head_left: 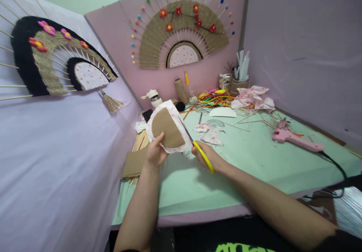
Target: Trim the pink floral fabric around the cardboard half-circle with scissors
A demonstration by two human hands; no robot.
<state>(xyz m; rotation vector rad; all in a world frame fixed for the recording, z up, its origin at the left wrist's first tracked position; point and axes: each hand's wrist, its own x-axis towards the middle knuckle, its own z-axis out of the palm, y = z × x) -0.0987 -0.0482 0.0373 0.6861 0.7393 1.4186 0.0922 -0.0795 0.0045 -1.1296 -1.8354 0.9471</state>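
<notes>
My left hand [157,149] is closed on a half-round piece of brown cardboard [168,128], its thumb lying on the cardboard face. Behind the cardboard, white fabric with pink dots [151,118] sticks out as a border all round. A pair of yellow-handled scissors [204,157] is in my right hand [207,155]. Its blades run along the right, straight side of the fabric, beside the cardboard edge. Whether the blades are parted is too small to tell. Both hands are raised over the green-covered table [195,190].
Dotted fabric scraps [212,135] lie beyond the scissors. A pink glue gun [296,139] with a black cord rests at right. Cardboard sheets [134,163] and thin sticks are at left. A white half-round piece [223,112] lies farther back. Decorated fans [183,18] hang on the walls.
</notes>
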